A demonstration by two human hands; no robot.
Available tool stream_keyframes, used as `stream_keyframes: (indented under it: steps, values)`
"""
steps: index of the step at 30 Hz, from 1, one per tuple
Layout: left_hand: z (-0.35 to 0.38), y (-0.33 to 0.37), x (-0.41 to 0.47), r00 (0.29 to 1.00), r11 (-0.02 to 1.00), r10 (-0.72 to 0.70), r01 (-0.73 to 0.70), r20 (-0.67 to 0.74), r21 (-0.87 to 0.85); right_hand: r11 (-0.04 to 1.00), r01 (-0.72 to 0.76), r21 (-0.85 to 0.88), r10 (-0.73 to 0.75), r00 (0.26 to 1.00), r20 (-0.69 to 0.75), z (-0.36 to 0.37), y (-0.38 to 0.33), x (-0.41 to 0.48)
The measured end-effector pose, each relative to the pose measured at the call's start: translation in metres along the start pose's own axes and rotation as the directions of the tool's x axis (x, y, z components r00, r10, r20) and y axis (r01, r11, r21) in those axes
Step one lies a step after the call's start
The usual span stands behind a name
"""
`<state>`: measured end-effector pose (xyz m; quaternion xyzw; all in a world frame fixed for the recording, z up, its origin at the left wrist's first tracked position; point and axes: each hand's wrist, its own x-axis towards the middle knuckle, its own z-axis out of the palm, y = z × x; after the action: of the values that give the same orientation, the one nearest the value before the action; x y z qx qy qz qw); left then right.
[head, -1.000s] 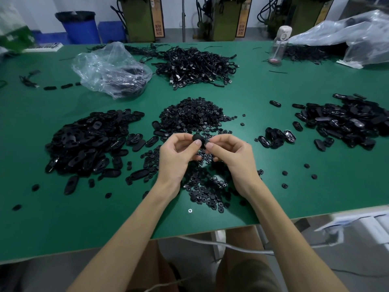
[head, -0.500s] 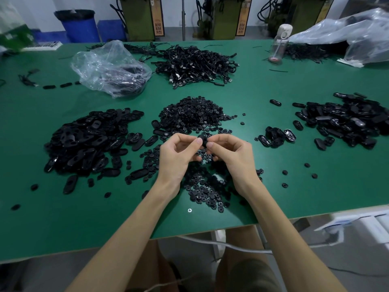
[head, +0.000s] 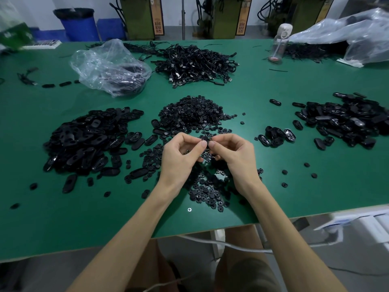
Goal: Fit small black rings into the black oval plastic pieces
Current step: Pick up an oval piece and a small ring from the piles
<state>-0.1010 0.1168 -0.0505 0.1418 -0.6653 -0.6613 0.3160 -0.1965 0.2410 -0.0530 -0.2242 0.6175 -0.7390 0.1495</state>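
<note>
My left hand (head: 181, 159) and my right hand (head: 235, 157) meet fingertip to fingertip above the green table (head: 252, 91). Between them they pinch one small black plastic piece (head: 205, 141); whether it is an oval, a ring or both I cannot tell. A heap of small black rings (head: 193, 114) lies just beyond the hands, with more rings (head: 208, 192) scattered under my wrists. A big pile of black oval pieces (head: 84, 140) lies to the left. Another pile of oval pieces (head: 347, 119) lies at the right, with a small cluster (head: 275, 137) beside it.
A clear plastic bag (head: 109, 66) and a heap of black cables (head: 195, 64) lie at the back. A water bottle (head: 280, 45) and more plastic bags (head: 353, 36) stand at the back right. Loose rings (head: 294, 173) dot the table at the right. The table's front edge runs under my forearms.
Both hands stay together at the same spot, fingers shifting slightly on the small black piece. Nothing else has moved.
</note>
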Motion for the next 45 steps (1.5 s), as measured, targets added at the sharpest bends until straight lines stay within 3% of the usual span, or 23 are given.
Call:
stream_keyframes:
  steps: [16, 31, 40, 45]
  values:
    - [-0.0008, 0.0010, 0.0006, 0.995, 0.994, -0.033, 0.042, 0.094, -0.101, 0.997, 0.023, -0.069, -0.023, 1.000, 0.013, 0.0025, -0.0032, -0.0026]
    - [-0.0027, -0.0002, 0.0011, 0.987, 0.988, -0.066, 0.085, 0.147, -0.129, 0.999, -0.005, 0.031, 0.003, 0.999, 0.043, 0.0003, -0.0062, -0.0051]
    - [-0.0030, -0.0027, 0.0034, 0.993, 0.982, -0.108, 0.113, 0.042, -0.149, 0.999, -0.014, 0.046, 0.012, 0.999, 0.052, 0.0031, -0.0070, -0.0043]
    - [-0.0033, -0.0033, 0.0020, 0.992, 0.990, -0.107, 0.112, 0.069, -0.081, 1.000, 0.001, -0.016, 0.000, 1.000, 0.018, 0.0024, -0.0064, -0.0047]
